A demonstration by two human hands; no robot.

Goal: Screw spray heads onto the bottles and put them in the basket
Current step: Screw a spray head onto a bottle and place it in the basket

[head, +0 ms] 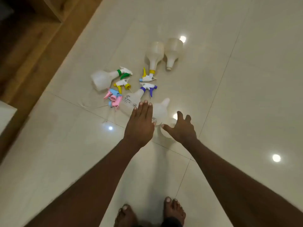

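Observation:
Several translucent white bottles lie on the tiled floor. One carries a green spray head [123, 73], one a yellow head [148, 75], one a purple head [148, 88]. A headless bottle [173, 53] lies at the back right, another headless bottle [161, 110] lies between my hands. A loose yellow-and-white spray head [122, 85] and a pile of pink and blue spray heads [114, 98] lie to the left. My left hand [141, 123] hovers flat, fingers together, over the purple-headed bottle. My right hand [182, 128] is spread beside the near headless bottle, holding nothing. No basket is in view.
A wooden cabinet or shelf [32, 38] runs along the left side, with a white surface [6, 115] at the left edge. My bare feet [150, 213] stand at the bottom. Ceiling lights glare on the glossy tiles.

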